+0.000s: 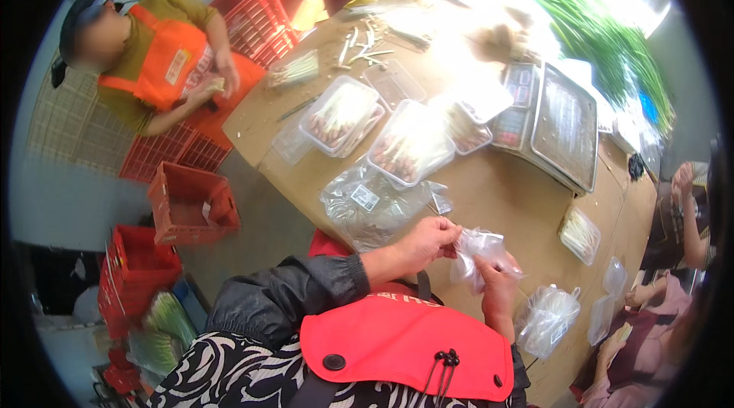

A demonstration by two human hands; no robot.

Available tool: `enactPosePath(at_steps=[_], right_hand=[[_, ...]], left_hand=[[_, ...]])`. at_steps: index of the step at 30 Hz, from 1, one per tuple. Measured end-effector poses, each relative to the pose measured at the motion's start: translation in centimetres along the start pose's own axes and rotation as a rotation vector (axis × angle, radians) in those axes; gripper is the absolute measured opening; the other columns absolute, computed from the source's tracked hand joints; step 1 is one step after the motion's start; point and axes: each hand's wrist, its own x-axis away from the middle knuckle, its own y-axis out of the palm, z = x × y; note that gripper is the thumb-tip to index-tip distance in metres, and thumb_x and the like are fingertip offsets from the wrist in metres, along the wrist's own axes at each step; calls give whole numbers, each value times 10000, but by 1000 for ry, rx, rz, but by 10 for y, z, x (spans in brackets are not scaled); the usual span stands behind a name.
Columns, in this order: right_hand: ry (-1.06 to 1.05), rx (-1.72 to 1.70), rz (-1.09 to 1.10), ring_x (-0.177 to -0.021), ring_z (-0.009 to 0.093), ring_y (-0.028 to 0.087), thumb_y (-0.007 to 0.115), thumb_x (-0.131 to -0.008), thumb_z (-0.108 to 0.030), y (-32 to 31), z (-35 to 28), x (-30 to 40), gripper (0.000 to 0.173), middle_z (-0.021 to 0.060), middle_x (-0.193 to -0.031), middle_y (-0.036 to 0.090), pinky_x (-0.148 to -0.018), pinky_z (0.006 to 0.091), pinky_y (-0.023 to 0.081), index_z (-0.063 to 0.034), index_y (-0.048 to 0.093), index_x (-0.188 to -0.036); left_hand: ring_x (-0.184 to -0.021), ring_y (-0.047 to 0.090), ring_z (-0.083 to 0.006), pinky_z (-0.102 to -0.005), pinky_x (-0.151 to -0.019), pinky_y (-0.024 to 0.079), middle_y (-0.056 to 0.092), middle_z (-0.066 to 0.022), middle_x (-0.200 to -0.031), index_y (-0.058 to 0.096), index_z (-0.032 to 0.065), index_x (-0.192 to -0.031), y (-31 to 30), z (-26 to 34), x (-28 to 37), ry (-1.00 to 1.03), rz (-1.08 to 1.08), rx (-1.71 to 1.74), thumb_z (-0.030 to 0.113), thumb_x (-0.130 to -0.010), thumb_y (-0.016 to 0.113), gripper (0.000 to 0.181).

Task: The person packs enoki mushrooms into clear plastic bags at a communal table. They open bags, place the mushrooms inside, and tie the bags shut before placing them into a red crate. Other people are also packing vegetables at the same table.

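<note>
In front of my red apron, both hands grip a thin clear plastic bag. The fingertips of my left hand pinch its left edge, while my right hand holds the other side with the thumb on top. Whether anything is inside the bag I cannot tell. Flat plastic bags bearing a printed label lie just beyond my left hand. Past them is a clear tub of pale stalks with pinkish ends, and a similar tub sits to its left. A bundled plastic bag rests right of my right hand.
A weighing scale with a metal tray stands on the cardboard-covered table. Long green stalks are heaped behind it. A co-worker in an orange apron is at left, above red crates. Other people work at right.
</note>
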Motion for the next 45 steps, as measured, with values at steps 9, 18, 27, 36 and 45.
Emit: enactPosePath(at_steps=[9,18,27,36,45], right_hand=[[359,-825,306,-896,258,665,492,-921,-113,-85,36,-42,185,147,-975,675,-753,372,574,24,594,-993],[98,-411,-244,-439,63,424,543,-952,-121,-30,-37,-14,247,-21,-614,510,-389,240,373,-114,466,-718],[-202,396,-275,-470,18,387,620,-927,-94,21,-44,1,315,-67,-585,435,-398,214,286,-106,440,-668],[-431,836,-297,-512,100,438,748,-688,18,51,-86,14,359,18,-581,452,-483,282,363,-58,596,-1004],[-531,371,64,-643,63,491,545,-788,74,52,-90,-46,254,-29,-778,582,-562,211,390,-4,619,-1018]], left_hand=[[-835,612,-141,-317,-783,513,624,-41,-942,574,61,-1017,-53,38,21,53,-226,337,197,-968,563,146],[-686,584,-132,-282,-659,505,600,25,-786,639,35,-958,-89,7,17,154,332,-179,88,-870,573,122],[-1141,484,-404,-469,-970,394,505,-227,-1193,483,-6,-1263,-15,62,82,1043,221,-1458,33,-702,573,569],[-760,597,-286,-360,-698,506,536,-137,-901,675,55,-1106,-37,71,68,947,395,-1149,-86,-717,497,450],[-895,647,-189,-299,-773,547,648,-116,-1069,654,-41,-1087,-78,119,91,576,377,-13,-117,-833,503,306]])
